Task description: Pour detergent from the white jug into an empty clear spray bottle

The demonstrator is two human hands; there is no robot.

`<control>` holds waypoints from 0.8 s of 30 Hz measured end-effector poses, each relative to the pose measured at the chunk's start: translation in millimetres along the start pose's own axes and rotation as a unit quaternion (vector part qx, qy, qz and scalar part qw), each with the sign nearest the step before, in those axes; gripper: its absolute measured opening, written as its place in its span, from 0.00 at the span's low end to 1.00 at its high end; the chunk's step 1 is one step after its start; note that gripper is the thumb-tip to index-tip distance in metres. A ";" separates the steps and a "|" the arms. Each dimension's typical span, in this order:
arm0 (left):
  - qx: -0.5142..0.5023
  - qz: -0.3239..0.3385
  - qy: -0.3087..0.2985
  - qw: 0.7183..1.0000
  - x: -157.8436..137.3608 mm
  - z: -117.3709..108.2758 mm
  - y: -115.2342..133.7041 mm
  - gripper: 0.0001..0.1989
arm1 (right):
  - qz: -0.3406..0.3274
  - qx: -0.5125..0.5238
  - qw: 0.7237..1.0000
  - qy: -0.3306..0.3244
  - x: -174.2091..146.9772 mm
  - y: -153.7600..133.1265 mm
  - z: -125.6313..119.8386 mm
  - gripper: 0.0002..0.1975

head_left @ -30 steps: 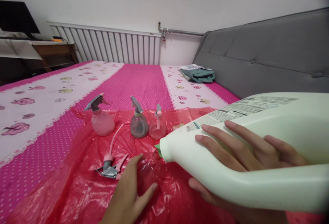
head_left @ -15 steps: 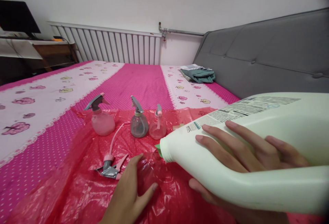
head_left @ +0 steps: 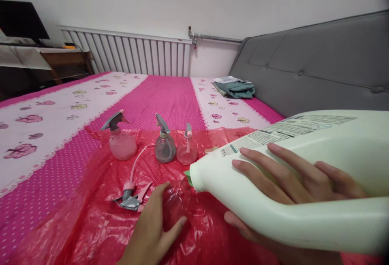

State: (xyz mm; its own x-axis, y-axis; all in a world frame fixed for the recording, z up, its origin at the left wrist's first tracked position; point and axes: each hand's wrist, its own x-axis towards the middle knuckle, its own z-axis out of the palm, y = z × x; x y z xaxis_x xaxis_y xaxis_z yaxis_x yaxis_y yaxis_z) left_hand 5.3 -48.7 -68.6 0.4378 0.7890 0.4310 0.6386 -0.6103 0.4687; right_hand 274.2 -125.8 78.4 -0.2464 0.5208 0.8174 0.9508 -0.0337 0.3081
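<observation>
My right hand [head_left: 291, 180] is wrapped around a large pale green jug [head_left: 304, 224], tilted so its neck points left and down. The green pouring spout [head_left: 188, 177] sits at the mouth of a small clear bottle [head_left: 174, 205]. Around that bottle curve the fingers and thumb of my left hand [head_left: 154, 224], holding it tilted on the red plastic sheet [head_left: 100, 232]. I cannot make out liquid flowing. A grey and pink spray head [head_left: 130, 200] with its tube lies left of my left hand.
Beyond my hands stand a pink spray bottle [head_left: 122, 146], a grey spray bottle [head_left: 165, 148] and a clear one with a pink trigger [head_left: 187, 151]. Folded clothes [head_left: 235, 88] lie on the bed near the grey headboard [head_left: 319, 62]. A radiator [head_left: 130, 52] lines the wall.
</observation>
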 end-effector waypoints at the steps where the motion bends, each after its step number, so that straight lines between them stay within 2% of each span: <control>1: -0.002 -0.001 -0.002 1.000 -0.1 -0.1 0.1 0.31 | -0.003 -0.002 1.000 0.002 -0.2 0.3 0.1 0.27; 18: -0.008 -0.005 -0.013 1.000 1.8 -1.7 3.6 0.32 | -0.010 -0.005 1.000 -0.026 -1.9 1.8 -3.6 0.27; 24: 0.011 0.004 -0.014 1.000 -1.0 -1.2 4.1 0.33 | -0.026 0.001 0.998 -0.051 -9.3 13.7 -6.3 0.27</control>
State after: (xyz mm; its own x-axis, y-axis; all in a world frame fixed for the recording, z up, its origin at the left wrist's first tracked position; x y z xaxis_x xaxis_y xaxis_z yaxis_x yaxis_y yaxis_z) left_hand 6.7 -52.1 -66.1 0.4611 0.7856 0.4126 0.6480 -0.6157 0.4482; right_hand 288.3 -136.5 78.1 -0.2749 0.6066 0.7460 0.9378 -0.0020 0.3472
